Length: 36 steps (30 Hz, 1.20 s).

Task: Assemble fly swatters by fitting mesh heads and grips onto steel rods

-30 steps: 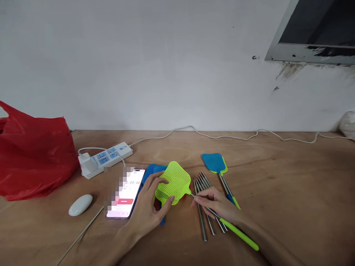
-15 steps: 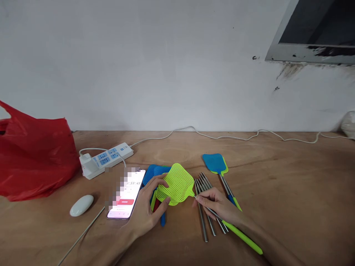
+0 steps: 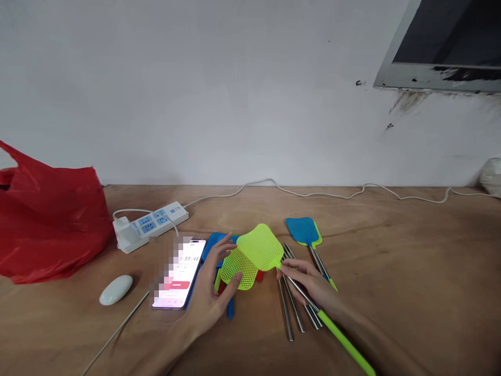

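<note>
A yellow-green fly swatter (image 3: 260, 247) with a metal rod and a green handle is pinched near its neck by my right hand (image 3: 307, 282). My left hand (image 3: 213, 279) has its fingers spread, to the left of the swatter's head, over the pile. Beneath lies another yellow-green swatter head (image 3: 239, 269), overlapping blue swatter heads (image 3: 213, 245) and partly hidden red pieces. Several bare metal rods (image 3: 290, 308) lie side by side below my right hand. Behind that hand rest a blue and a green swatter (image 3: 304, 231), stacked, with rods and handles attached.
A lit phone (image 3: 180, 274) lies left of the pile, beside a white oval object (image 3: 116, 290). Farther back are a white power strip (image 3: 152, 227) with a plug and a red plastic bag (image 3: 55, 224). A white cable (image 3: 313, 195) runs along the wall.
My right hand has moved the green swatter right and slightly up, away from my left hand. More of the green head below it now shows. My left hand has stayed nearly in place.
</note>
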Tool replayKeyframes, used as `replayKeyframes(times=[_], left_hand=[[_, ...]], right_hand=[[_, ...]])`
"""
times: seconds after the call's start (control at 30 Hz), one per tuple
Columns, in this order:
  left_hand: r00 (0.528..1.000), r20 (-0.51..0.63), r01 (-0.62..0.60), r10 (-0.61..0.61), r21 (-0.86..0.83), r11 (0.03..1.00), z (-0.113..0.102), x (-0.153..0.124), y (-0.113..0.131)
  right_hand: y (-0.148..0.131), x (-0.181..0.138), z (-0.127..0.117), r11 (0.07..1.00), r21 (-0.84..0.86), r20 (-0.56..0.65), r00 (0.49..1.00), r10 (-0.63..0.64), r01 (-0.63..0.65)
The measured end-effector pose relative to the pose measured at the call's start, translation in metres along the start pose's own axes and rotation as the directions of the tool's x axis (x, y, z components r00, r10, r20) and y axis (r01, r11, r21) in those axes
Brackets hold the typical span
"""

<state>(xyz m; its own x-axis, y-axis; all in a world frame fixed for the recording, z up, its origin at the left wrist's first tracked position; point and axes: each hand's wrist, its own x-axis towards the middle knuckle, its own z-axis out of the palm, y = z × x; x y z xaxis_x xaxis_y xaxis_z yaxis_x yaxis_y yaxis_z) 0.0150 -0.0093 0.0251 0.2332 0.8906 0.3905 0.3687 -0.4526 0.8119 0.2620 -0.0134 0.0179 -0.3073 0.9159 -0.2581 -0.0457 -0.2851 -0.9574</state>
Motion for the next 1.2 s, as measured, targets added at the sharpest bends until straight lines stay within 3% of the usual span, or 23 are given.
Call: replayKeyframes(times=[0.1,0.17,0.23,0.33,0.43,0.5,0.77,0.93,1.2], left_hand=[[0.994,-0.107,0.030,-0.037,-0.069,0.997,-0.003,0.004,0.001],[0.991,-0.104,0.072,-0.080,-0.079,0.994,-0.004,0.005,0.001],[0.993,-0.026,0.110,-0.112,-0.064,0.992,-0.004,0.005,0.004],[0.975,0.187,0.134,-0.124,-0.041,0.990,-0.001,0.004,0.010],[0.899,0.407,0.198,-0.162,-0.047,0.979,0.003,0.002,0.012],[0.864,0.466,0.244,-0.192,-0.053,0.968,0.006,0.001,0.011],[0.886,0.422,0.215,-0.192,-0.005,0.977,0.004,0.001,0.011],[0.890,0.421,0.185,-0.173,0.012,0.983,0.005,-0.001,0.007],[0.874,0.462,0.171,-0.153,0.004,0.985,0.007,-0.004,0.011]], right_hand=[[-0.003,0.000,-0.002,0.971,0.240,-0.125,0.991,0.044,-0.013],[-0.004,0.001,-0.003,0.926,0.378,-0.161,0.986,0.052,0.013],[-0.004,0.001,-0.003,0.876,0.478,-0.184,0.982,0.039,0.055],[-0.004,0.002,-0.001,0.834,0.544,-0.193,0.981,0.014,0.095],[-0.004,0.002,0.002,0.829,0.541,-0.207,0.978,-0.030,0.140],[-0.003,0.002,0.004,0.832,0.530,-0.223,0.973,-0.050,0.164],[0.005,0.004,0.005,0.837,0.491,-0.314,0.946,-0.087,0.240],[0.012,0.007,0.005,0.850,0.419,-0.407,0.903,-0.136,0.318],[0.012,0.009,0.004,0.902,0.336,-0.423,0.899,-0.113,0.271]])
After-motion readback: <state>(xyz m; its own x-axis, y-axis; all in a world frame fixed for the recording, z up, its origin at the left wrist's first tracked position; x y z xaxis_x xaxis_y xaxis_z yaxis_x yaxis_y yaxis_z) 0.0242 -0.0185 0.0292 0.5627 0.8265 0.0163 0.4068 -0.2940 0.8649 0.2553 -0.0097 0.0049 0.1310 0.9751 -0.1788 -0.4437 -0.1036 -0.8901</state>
